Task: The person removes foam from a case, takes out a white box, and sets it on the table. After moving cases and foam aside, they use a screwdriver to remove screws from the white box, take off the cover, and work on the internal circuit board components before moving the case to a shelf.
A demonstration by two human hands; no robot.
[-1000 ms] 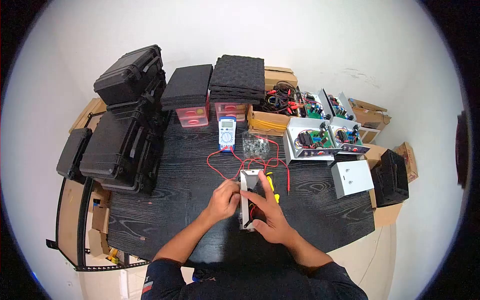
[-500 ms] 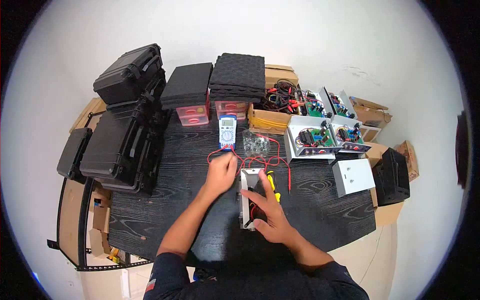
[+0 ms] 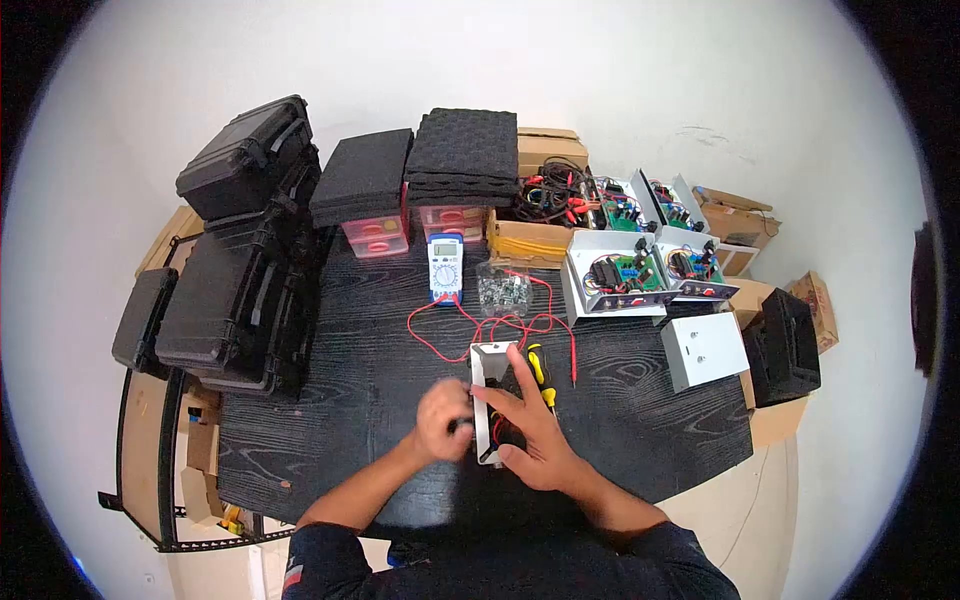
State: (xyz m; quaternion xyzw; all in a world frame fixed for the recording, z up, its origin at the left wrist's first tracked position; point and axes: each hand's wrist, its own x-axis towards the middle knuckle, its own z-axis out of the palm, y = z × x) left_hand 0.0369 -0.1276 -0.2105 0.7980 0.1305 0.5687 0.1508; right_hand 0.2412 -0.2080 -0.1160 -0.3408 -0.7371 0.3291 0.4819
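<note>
A small white metal box point(image 3: 480, 395), open at the top with red and black wires inside, stands lengthwise on the black table in front of me. My right hand point(image 3: 540, 430) spans its right side, index finger along the far end and thumb at the near end, holding it. Against the left wall of the box is my left hand point(image 3: 443, 420), fingers curled, slightly blurred. Something dark shows at its fingertips; I cannot tell what it is. Right beside the box lies a yellow-and-black screwdriver point(image 3: 540, 368), partly behind my right hand.
Beyond the box are a multimeter point(image 3: 445, 270) with red leads and a clear bag of small parts point(image 3: 504, 291). Opened units with circuit boards point(image 3: 620, 275) and a white housing point(image 3: 704, 352) stand to the right. Black cases point(image 3: 225, 290) are stacked left; foam sheets point(image 3: 462, 150) sit behind.
My left hand has come down and nearer, from beyond the box's far left corner to its left wall. My right hand keeps its hold on the box. The view has shifted slightly.
</note>
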